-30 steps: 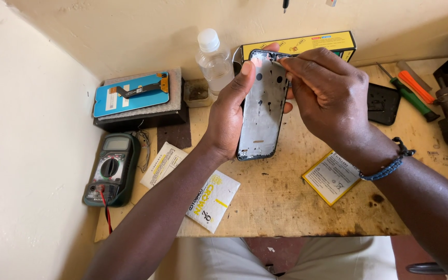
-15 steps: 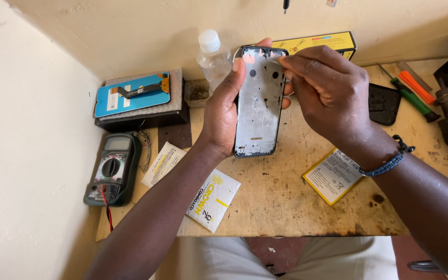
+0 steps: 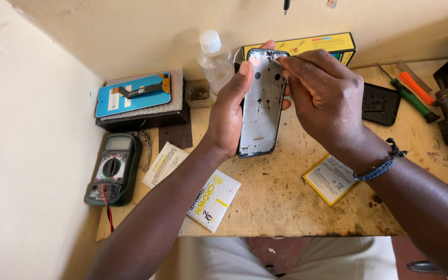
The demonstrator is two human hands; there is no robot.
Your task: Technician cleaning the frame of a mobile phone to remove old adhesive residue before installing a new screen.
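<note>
**Phone frame held upright, fingertips at its top edge**

While the left hand (image 3: 229,116) grips the bare grey metal phone frame with its dark rim (image 3: 262,106) from the left side, thumb along the rim, the frame stands above the back middle of the worn wooden bench (image 3: 286,202). Its long axis runs nearly vertical, top end toward the wall and slightly tilted right. The right hand (image 3: 322,98) comes in from the right, fingers pressed together in a pinch at the frame's top right corner; whether something small sits between the fingertips I cannot tell. Both hands touch the frame. A clear plastic bottle with a white cap (image 3: 214,59) stands just behind, and a yellow-edged flat battery (image 3: 330,179) lies near the front right.
</note>
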